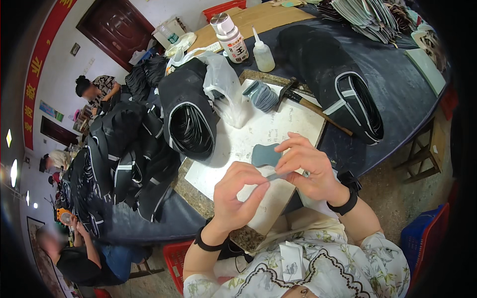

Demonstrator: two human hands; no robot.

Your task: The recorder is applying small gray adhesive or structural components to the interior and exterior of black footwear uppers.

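Between both hands I pinch a small, thin grey-blue piece [275, 176], seen nearly edge-on. My left hand [239, 193] has its thumb and forefinger closed on its left end. My right hand [312, 171] grips the other end with thumb and fingers, partly covering it. Just beyond the fingers, a flat grey-blue cut piece [265, 155] with curved edges lies on the white board [237, 145]. Farther back on that board sits a stack of similar grey-blue pieces [262, 97]. To its right rests a hammer [308, 103] with a wooden handle.
Rolled bundles of black, grey-edged pieces stand left [189, 114] and right [343, 84] of the board. Behind are a plastic bag [223, 84], a white flask [229, 39] and a squeeze bottle [263, 57]. A black heap [124, 149] covers the left; people work beyond it.
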